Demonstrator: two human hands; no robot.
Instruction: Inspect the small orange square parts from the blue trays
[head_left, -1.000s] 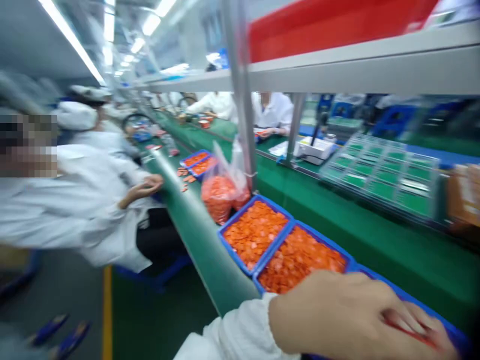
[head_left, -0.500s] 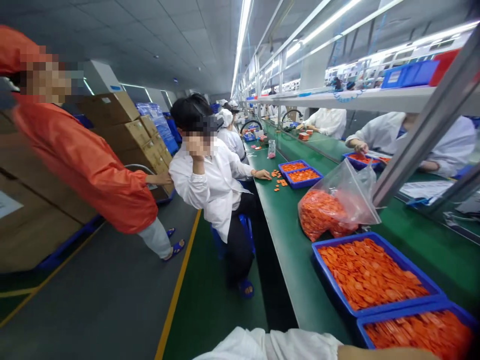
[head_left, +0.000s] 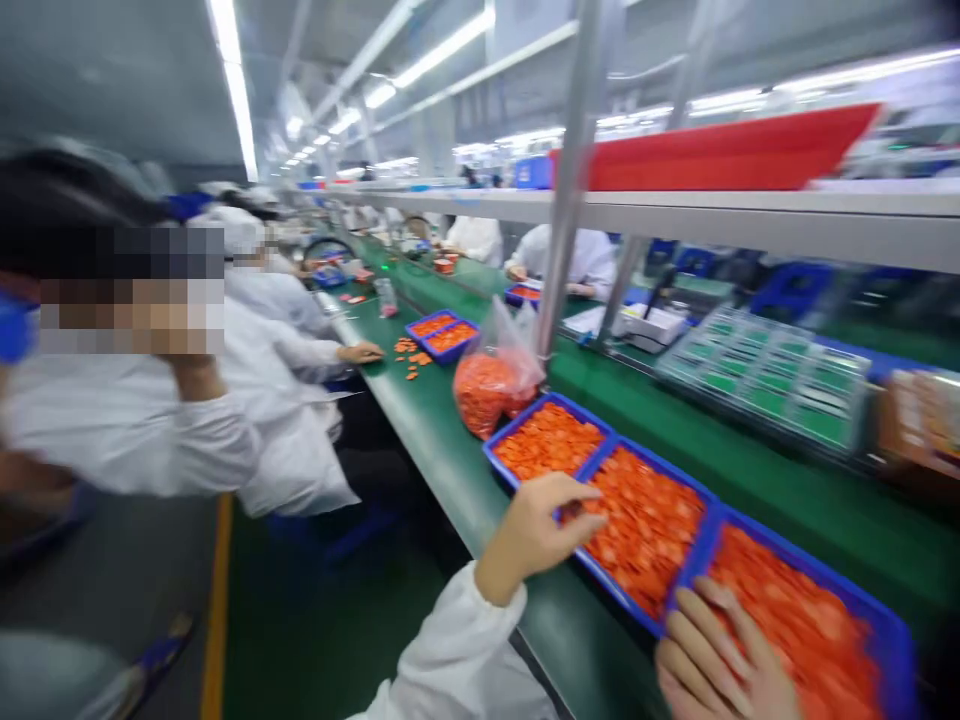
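Observation:
My left hand (head_left: 541, 525) hovers at the near rim of the middle blue tray (head_left: 626, 600), thumb and fingers curved but apart, with nothing visible between them. Small flat orange pieces (head_left: 645, 520) fill that tray. My right hand (head_left: 724, 660) lies by the near corner of the closest blue tray (head_left: 896, 650), fingers stretched over its rim; whether they touch the orange pieces (head_left: 802, 600) inside I cannot tell. A third blue tray (head_left: 491, 465) of the same pieces adjoins the middle one on its far side.
A clear plastic bag (head_left: 491, 380) of orange pieces stands beyond the trays. A co-worker's hand (head_left: 361, 353) rests on the green bench (head_left: 420, 430) near loose pieces (head_left: 412, 355). A metal post (head_left: 568, 180) and shelf (head_left: 750, 222) rise behind. A person in white (head_left: 247, 420) sits at left.
My view has swung right and the trays appear further left. Both my hands have come into sight over the trays; earlier only a sleeve and part of a forearm showed.

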